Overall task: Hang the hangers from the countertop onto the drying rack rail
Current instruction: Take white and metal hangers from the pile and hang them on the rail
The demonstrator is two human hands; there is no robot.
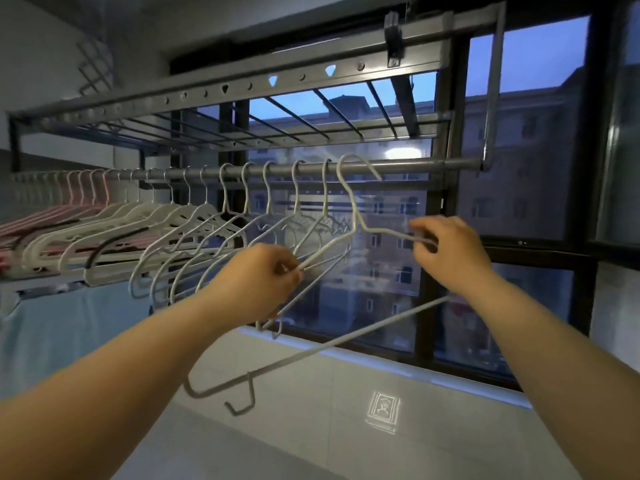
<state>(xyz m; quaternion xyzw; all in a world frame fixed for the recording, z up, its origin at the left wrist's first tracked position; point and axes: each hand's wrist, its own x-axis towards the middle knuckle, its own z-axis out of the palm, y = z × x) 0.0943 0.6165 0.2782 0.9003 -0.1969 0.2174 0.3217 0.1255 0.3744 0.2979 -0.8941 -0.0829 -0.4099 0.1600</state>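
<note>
The left hand [263,282] had its fingers curled, pinching the left shoulder wire of a white wire hanger [355,216] between thumb and fingertips. The right hand [450,251] gripped the same hanger's right shoulder wire in the same way, fingers bent around it. Both hands were raised in front of the window [540,188], and the hanger was stretched between them.

Its hook curved up and over the grey rail [422,165], just to the right of the last hanger already hanging. Whether the hook rested on the rail or only hung in front of it could not be told. More thin wire ends came out below the left hand. A long pale bar [332,344] slanted from under the right wrist down to a curved end with a small hook, and which hanger it belonged to was unclear.

To the left, a row of hangers [194,216] filled the rail, white nearer and pink at the far end. Above it sat the slatted top frame of the drying rack [242,86]. A light blue cloth [69,320] lay low on the left.
</note>
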